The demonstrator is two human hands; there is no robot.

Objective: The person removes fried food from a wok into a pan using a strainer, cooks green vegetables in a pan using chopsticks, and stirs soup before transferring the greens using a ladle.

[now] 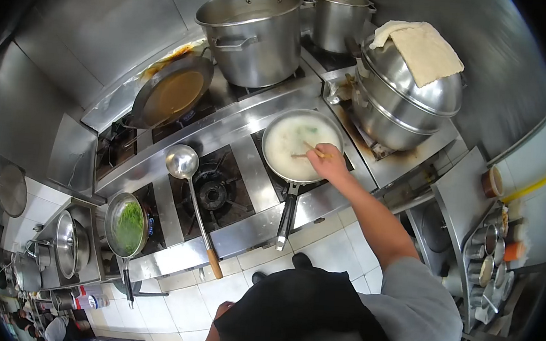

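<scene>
A wide, shallow metal pan (271, 170), filled almost to the rim, sits on the stove (320, 211) directly below the right hand (329, 164). With that much liquid it is probably heavy, rigid and front-weighted, and it would slop if tipped. The place to take hold is the long black handle (288, 215), nearer the body than the right hand and to its left, gripped well back from the likely hot metal. The liquid (283, 144) itself should give way freely to stirring. The thin chopsticks (299, 155) are probably light and stiff, best held by their upper ends.

The pan is round and silvery, its handle tipped with bare metal. Inside, the liquid is milky white and cloudy, with paler froth in places. Small green bits (310, 130) float just beyond the fingertips. The chopsticks look like pale brown wood; the right hand pinches them, their far ends dipping into the liquid. The left hand (225, 308) shows only in part beside the apron (288, 300); whether it holds anything cannot be told.
</scene>
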